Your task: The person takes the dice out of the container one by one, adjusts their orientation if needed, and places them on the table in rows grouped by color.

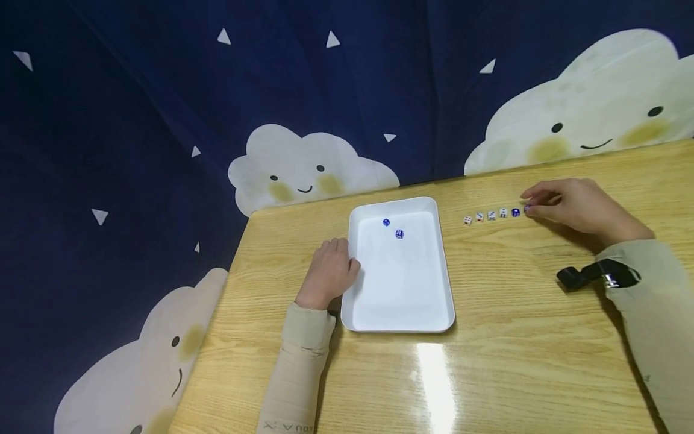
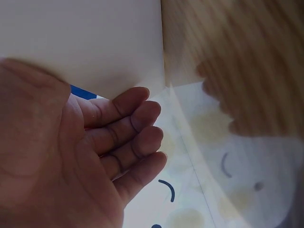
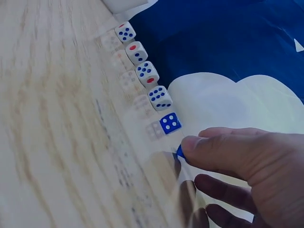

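A white tray (image 1: pixel 402 289) lies mid-table with two blue dice (image 1: pixel 386 222) (image 1: pixel 399 234) near its far end. My left hand (image 1: pixel 332 269) rests on the table against the tray's left rim, fingers (image 2: pixel 138 124) loosely curled beside the tray wall (image 2: pixel 95 38) and holding nothing. To the right, a row of several white dice (image 1: pixel 485 216) (image 3: pixel 147 72) ends with a blue die (image 1: pixel 515 212) (image 3: pixel 169 122). My right hand (image 1: pixel 530 202) (image 3: pixel 190 151) is at the row's right end and pinches another blue die (image 3: pixel 179 152) on the table, mostly hidden by the fingertips.
The wooden table (image 1: pixel 504 355) meets a dark blue cloth with white clouds (image 1: pixel 303 169) at its far and left edges. A black strap (image 1: pixel 596 275) sits at my right wrist. The tray corner (image 3: pixel 124 4) shows beyond the row of dice.
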Tool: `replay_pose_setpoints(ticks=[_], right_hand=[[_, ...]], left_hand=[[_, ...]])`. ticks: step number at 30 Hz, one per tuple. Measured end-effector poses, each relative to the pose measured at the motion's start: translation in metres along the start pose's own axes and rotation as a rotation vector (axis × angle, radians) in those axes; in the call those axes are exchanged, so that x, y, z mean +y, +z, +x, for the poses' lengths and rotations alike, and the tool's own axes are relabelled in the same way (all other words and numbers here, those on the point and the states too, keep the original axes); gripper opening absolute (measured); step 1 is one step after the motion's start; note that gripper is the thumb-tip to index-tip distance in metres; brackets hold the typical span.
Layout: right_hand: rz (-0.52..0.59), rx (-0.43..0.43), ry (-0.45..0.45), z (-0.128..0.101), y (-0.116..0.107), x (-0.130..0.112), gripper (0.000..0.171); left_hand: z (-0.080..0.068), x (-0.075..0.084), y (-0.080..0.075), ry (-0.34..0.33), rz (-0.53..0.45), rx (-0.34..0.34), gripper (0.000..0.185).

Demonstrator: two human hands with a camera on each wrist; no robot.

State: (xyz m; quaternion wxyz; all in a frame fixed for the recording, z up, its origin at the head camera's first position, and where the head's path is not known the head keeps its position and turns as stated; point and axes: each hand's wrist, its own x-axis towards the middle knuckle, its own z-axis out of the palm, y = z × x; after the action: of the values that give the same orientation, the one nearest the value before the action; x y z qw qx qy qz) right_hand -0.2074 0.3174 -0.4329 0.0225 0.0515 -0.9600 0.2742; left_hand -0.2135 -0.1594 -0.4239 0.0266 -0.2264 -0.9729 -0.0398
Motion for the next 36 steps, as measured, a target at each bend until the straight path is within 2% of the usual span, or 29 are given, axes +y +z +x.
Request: replay_pose_setpoints(ticks=[7, 12, 18, 24, 30, 36], right_hand=[[-0.029, -0.004, -0.009, 0.001, -0.004, 0.002, 0.034], [-0.007, 0.005, 0.042, 0.002, -0.008, 0.000, 0.037], [-0.001, 0.102, 0.045, 0.001, -0.016, -0.008, 0.038], [-0.008, 0.163, -0.017, 0.002, -0.023, -0.028, 0.035], [-0.052, 0.218, -0.134, 0.004, -0.020, -0.050, 0.028], [-0.072, 0.214, -0.217, 0.005, -0.011, -0.072, 0.024]], left_hand=[[0.000, 0.000, -0.001, -0.009, -0.003, -0.013, 0.024], [0.001, 0.002, 0.000, -0.010, -0.006, -0.005, 0.022], [0.004, 0.005, 0.000, -0.001, -0.011, -0.011, 0.022], [0.005, 0.005, -0.001, 0.008, -0.007, -0.010, 0.022], [0.005, 0.003, -0.002, 0.012, 0.004, -0.008, 0.022], [0.007, 0.004, -0.002, 0.013, 0.008, -0.031, 0.023]])
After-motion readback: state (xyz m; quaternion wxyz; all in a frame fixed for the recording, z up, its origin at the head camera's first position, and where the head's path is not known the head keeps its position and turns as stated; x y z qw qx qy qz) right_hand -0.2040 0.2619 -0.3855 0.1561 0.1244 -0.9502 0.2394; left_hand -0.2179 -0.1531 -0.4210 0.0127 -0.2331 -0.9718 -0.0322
